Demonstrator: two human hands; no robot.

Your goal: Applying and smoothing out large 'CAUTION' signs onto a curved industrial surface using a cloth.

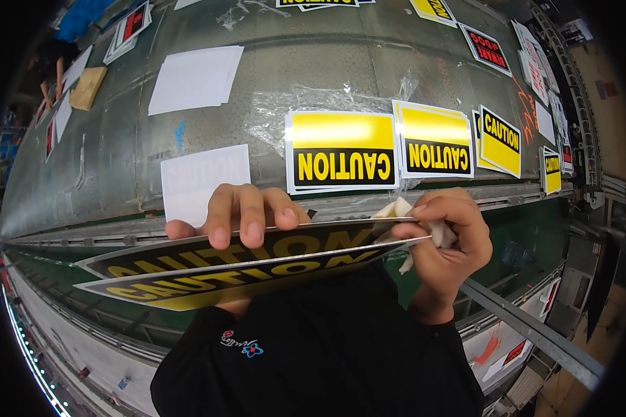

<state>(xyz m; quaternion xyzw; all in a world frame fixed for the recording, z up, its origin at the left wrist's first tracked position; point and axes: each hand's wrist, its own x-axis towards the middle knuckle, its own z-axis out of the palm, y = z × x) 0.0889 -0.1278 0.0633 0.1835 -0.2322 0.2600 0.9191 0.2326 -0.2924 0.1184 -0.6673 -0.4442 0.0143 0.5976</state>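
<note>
Two flat yellow-and-black signs are held edge-on in front of my dark shirt, a narrow gap between them: the back sign (292, 243) and the front sign (257, 279). Over the top edge of the back sign, the fingers of my left hand (247, 212) curl; its thumb is hidden. At the right ends of both signs, my right hand (459, 240) is closed in a pinch. A crumpled off-white cloth (394, 208) is bunched in that same hand, partly behind the signs.
Beyond my hands, a metal table (257, 132) bears yellow-and-black sign stacks (344, 149), white sheets (196, 80) and crinkled clear plastic film (313, 101). A red-and-black sign (485, 48) lies at far right. Another person's arm (45, 90) shows at far left. A metal bar (532, 330) slants at lower right.
</note>
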